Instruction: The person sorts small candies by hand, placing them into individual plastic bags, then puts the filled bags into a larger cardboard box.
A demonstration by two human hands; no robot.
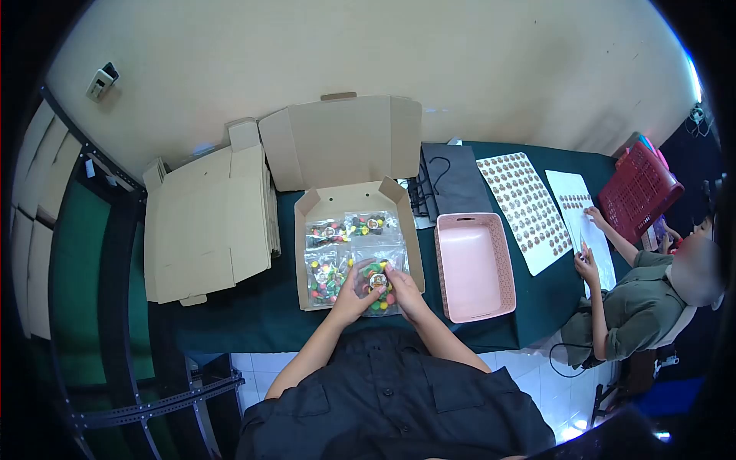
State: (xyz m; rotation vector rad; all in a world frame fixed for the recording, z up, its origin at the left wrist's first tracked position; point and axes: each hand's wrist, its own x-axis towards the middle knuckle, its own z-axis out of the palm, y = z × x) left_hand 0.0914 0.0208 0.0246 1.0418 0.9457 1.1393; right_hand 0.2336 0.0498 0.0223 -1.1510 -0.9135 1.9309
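Note:
Both my hands grip a clear bag of colourful candies point(376, 295) with a round sticker on its front. My left hand point(354, 294) has the bag's left side, and my right hand point(406, 292) has its right side. The bag is over the front right part of an open cardboard box point(415, 257), whose lid stands up behind it. Inside the box lie several similar candy bags, among them a bag at the front left point(326, 280) and one at the back right point(372, 223). My fingers partly cover the held bag.
Flattened cardboard boxes point(207, 230) are stacked on the left. Right of the open box are a pink basket point(475, 264), black paper bags point(452, 180) and a sticker sheet point(525, 207). A co-worker point(640, 307) handles another sheet point(571, 192) near a red basket point(640, 192).

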